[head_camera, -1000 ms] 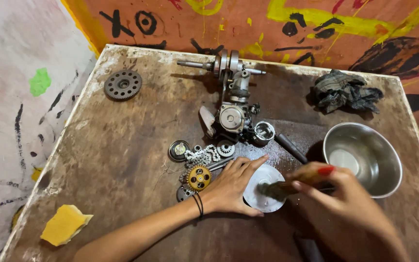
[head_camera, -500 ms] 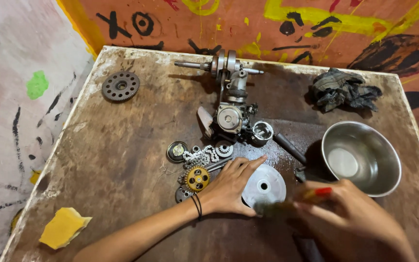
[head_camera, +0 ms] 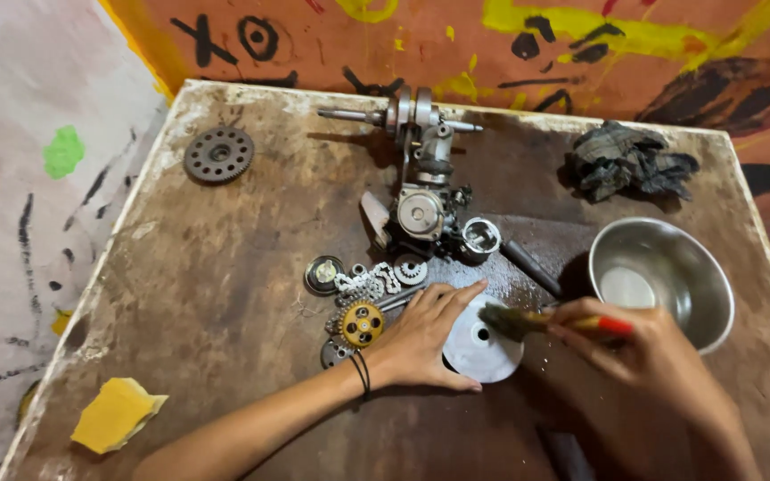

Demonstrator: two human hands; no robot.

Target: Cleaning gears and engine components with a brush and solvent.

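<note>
Left hand (head_camera: 425, 334) lies flat, fingers spread, pressing down on the left edge of a round silver disc (head_camera: 485, 343) that sits on the worn brown table (head_camera: 216, 294), near its front edge. Right hand (head_camera: 648, 352) is curled around the red-and-yellow handle of a brush (head_camera: 528, 321), pinching it between thumb and fingers, and the dark bristles rest right on top of the disc. Just left of the flat hand there's a heap of small parts: a yellow gear (head_camera: 363, 322), little silver sprockets and a length of chain (head_camera: 367, 285). Behind them stands a crankshaft assembly (head_camera: 422, 169) with a piston (head_camera: 480, 237) beside it. A steel bowl (head_camera: 657, 281) sits just beyond the right hand, with what looks like some liquid at the bottom, though it's hard to be sure. Dark rag (head_camera: 626, 160) at the far right corner, a lone toothed gear (head_camera: 218, 154) far left, a yellow sponge (head_camera: 116, 414) near left.
</note>
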